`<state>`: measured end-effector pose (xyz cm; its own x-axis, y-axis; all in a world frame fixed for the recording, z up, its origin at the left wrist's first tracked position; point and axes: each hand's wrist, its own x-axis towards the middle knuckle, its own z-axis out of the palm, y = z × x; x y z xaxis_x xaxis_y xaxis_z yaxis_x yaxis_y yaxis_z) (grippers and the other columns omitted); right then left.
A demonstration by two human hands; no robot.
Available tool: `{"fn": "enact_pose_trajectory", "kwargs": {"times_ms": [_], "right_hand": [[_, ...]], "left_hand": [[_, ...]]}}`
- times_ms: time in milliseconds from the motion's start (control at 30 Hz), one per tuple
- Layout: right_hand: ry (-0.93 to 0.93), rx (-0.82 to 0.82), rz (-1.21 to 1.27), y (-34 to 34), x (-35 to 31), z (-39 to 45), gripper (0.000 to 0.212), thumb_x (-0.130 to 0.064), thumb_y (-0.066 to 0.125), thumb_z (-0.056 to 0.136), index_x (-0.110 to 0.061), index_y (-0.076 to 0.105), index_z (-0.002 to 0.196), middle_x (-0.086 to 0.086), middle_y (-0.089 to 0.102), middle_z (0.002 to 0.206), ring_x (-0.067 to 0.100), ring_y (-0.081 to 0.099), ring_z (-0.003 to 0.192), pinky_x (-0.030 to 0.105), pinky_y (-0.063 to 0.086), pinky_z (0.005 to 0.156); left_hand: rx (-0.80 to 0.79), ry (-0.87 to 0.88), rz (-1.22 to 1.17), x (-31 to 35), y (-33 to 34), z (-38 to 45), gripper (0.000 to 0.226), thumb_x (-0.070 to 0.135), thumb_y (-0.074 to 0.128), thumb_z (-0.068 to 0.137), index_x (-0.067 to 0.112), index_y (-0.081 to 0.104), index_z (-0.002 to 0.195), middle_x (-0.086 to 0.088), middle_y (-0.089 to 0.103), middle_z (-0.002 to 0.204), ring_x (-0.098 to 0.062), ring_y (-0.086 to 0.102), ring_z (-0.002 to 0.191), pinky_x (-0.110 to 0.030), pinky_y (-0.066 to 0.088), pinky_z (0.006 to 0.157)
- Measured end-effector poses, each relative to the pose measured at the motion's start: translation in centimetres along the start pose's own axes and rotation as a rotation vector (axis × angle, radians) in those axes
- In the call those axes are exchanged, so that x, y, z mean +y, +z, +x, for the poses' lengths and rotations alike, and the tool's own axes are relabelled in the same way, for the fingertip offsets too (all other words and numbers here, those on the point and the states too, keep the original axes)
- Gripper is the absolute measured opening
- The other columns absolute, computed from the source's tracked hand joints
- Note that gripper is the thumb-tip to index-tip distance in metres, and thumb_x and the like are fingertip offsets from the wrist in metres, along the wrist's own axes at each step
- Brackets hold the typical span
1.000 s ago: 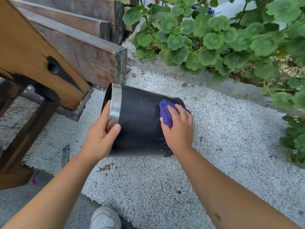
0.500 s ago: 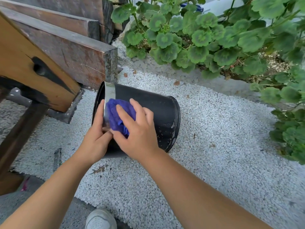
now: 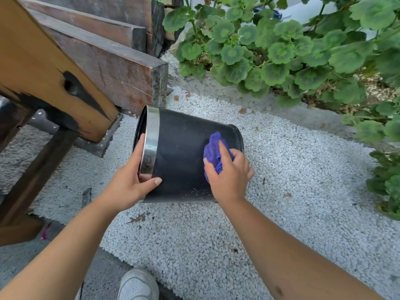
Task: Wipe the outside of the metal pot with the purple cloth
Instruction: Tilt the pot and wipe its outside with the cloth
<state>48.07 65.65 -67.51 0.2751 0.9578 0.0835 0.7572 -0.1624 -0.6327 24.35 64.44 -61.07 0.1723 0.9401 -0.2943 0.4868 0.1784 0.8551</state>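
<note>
Back at the pot's (image 3: pixel 181 152) 3 o'clock end, right hand (image 3: pixel 229 176) presses the bunched cloth (image 3: pixel 213 148); left hand (image 3: pixel 132 182) clamps the rim, wiping mid-stroke.

White gravel (image 3: pixel 281 191), wooden steps (image 3: pixel 97 55), leafy plants (image 3: pixel 270 50), a white shoe (image 3: pixel 137 285).

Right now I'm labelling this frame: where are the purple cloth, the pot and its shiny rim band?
purple cloth (image 3: pixel 213 146), head view, bunched top.
pot (image 3: pixel 181 152), head view, dark side wall.
rim band (image 3: pixel 150 139), head view, band's middle.
</note>
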Motion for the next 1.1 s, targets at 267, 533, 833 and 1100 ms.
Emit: {"fn": "enact_pose_trajectory", "kwargs": {"times_ms": [267, 533, 833, 1100], "right_hand": [[0.082, -0.055, 0.213, -1.0, -0.6, 1.9, 0.058, -0.047, 0.067, 0.082, -0.033, 0.052, 0.137, -0.006, 0.045, 0.117, 0.015, 0.051, 0.105, 0.038, 0.049, 0.090], [-0.165, -0.137, 0.160, -0.9, -5.7, 0.8, 0.065, -0.067, 0.045, 0.084, -0.039, 0.040, 0.142, -0.005, 0.043, 0.144, 0.023, 0.045, 0.124, 0.041, 0.045, 0.097], [-0.274, -0.235, 0.124, 0.2, -4.9, 0.1, 0.057, -0.045, 0.048, 0.095, -0.025, 0.037, 0.148, -0.003, 0.028, 0.158, 0.026, 0.028, 0.141, 0.049, 0.030, 0.110], [0.062, -0.186, -0.028, 0.6, 1.6, 1.8, 0.055, -0.041, 0.046, 0.097, -0.024, 0.036, 0.148, -0.003, 0.036, 0.154, 0.028, 0.039, 0.124, 0.042, 0.035, 0.104]], "left_hand": [[0.049, 0.054, -0.088, 2.3, 2.1, 1.3, 0.101, 0.000, 0.065, 0.089, 0.066, 0.012, 0.144, 0.019, 0.068, 0.121, -0.028, 0.072, 0.098, -0.043, 0.057, 0.089], [0.025, 0.073, -0.176, 5.1, 3.3, 2.0, 0.077, 0.016, 0.060, 0.084, 0.044, 0.026, 0.147, 0.028, 0.056, 0.134, 0.008, 0.053, 0.122, -0.021, 0.043, 0.101], [0.097, 0.222, 0.397, 4.8, 3.0, 1.1, 0.105, 0.082, 0.032, 0.082, 0.012, 0.008, 0.157, 0.007, 0.002, 0.164, -0.006, -0.009, 0.150, -0.011, -0.003, 0.115], [0.153, 0.165, 0.389, 4.4, 3.2, 1.4, 0.087, 0.063, 0.035, 0.087, 0.017, 0.013, 0.158, 0.013, 0.006, 0.163, 0.006, -0.007, 0.147, -0.001, -0.003, 0.108]]}}
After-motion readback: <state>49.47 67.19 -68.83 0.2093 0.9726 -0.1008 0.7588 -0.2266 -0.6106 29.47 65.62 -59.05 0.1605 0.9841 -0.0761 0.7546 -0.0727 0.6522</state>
